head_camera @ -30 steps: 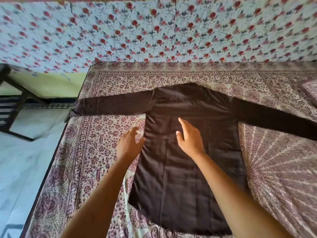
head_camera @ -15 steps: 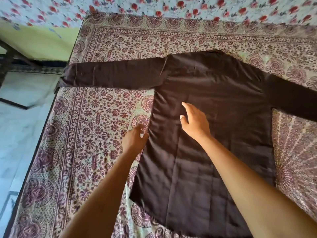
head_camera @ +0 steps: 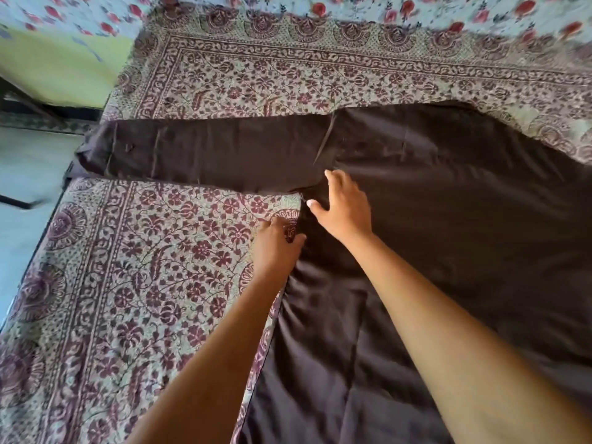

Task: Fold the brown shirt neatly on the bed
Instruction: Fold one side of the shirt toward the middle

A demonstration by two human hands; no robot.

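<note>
The brown shirt (head_camera: 448,219) lies flat, back up, on the patterned bedspread (head_camera: 144,267). Its left sleeve (head_camera: 208,152) stretches out straight to the bed's left edge; the right side runs out of view. My right hand (head_camera: 344,209) rests flat with fingers apart on the shirt at the left armpit seam. My left hand (head_camera: 277,245) sits just below it at the shirt's left side edge, fingers curled onto the cloth; whether it pinches the edge I cannot tell.
The bed's left edge (head_camera: 54,213) drops to a pale floor (head_camera: 22,187). A floral cloth (head_camera: 384,8) hangs behind the bed. A dark furniture leg (head_camera: 16,200) stands on the floor at the left.
My view has moved closer and leftward. My right hand slid left across the shirt to the armpit seam. My left hand stays at the side edge.
</note>
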